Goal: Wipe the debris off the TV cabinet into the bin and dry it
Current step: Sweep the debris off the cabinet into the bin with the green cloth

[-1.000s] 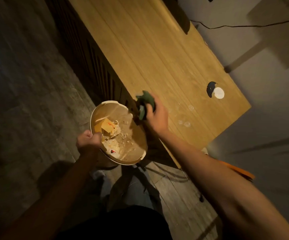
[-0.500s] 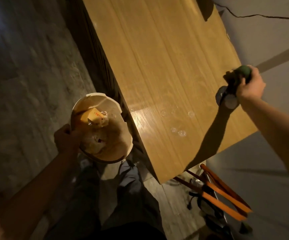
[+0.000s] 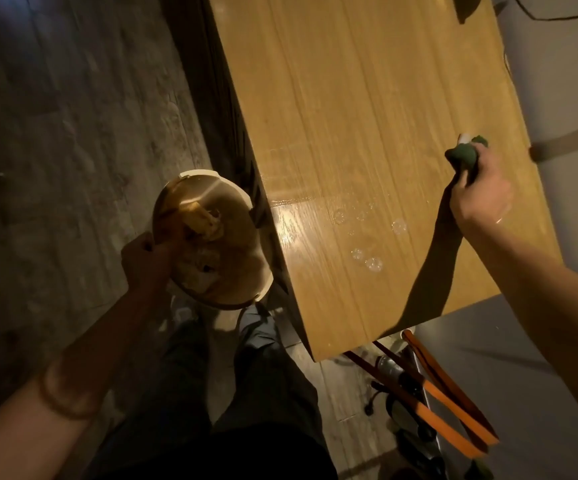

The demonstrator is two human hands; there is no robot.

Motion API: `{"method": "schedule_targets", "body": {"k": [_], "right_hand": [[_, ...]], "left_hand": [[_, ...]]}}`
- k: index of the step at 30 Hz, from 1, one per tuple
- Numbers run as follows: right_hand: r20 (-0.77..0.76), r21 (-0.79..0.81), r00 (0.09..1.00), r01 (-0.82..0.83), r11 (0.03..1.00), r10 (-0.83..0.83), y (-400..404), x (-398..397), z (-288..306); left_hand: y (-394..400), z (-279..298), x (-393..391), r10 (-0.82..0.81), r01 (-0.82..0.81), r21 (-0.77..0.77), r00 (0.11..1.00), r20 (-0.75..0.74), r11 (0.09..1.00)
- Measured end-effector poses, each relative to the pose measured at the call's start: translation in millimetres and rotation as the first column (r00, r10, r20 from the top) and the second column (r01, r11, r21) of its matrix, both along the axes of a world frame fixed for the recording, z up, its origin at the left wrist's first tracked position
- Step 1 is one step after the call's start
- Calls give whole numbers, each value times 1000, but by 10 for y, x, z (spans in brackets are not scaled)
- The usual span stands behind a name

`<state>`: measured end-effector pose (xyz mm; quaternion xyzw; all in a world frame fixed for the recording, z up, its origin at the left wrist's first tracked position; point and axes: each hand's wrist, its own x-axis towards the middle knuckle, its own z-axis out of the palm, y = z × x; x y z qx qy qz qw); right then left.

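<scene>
Since the earlier frames the right hand has swung away from the bin at the cabinet's front edge and out across the top to the far right side, where it now sits over the round cable hole, only a pale sliver of which shows beside the cloth. Its fingers are curled tight around a bunched dark green cloth, which it holds low over the wooden top near the wall-side edge; whether the cloth actually touches the wood cannot be told. The left hand grips the near rim of the round, cream-rimmed bin, holding it tilted just beside the front of the TV cabinet, lower than the top surface. Inside the bin lie pale scraps and a yellowish crumpled piece of rubbish. The cabinet top is warm, light wood with long grain lines; a glossy wet patch catches the light near its front edge, and several round water droplets sit scattered between that patch and the right arm's shadow. The cabinet's dark slatted front drops to a grey, weathered plank floor. A plain grey wall runs along the right, with a thin black cable trailing over it. Below the cabinet's near corner, orange-handled tools lie on the floor beside the person's dark trousers.
</scene>
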<state>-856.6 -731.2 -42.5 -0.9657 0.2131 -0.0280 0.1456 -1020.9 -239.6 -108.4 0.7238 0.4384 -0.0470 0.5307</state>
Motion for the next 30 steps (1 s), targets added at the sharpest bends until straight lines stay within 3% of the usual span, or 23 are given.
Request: {"method": "schedule_targets", "body": {"k": [6,11,17,23,26,30], "right_hand": [[-77,-50,993,-97,994,93,546,-339,120],[-74,-132,992,-112,985,103,1171,-613,63],[-25,-84,978,-207,975,205,1989,-922,-32],[30,49,913,-408,911,407,3016,-1405,-29],[-45,282,815,-544,790,578,3408,-1704,-87],[-1,490,886,-404,773,464,3678,-2039,-125]], "left_hand": [[54,117,-50,-111,124,81,983,-148,989],[68,337,-115,-241,274,189,954,-179,943],[122,461,-74,-217,222,55,973,-80,974],[162,503,-156,-263,264,54,964,-37,963],[212,550,-247,-265,265,-4,964,37,964],[261,531,-340,-248,250,-34,967,57,968]]}}
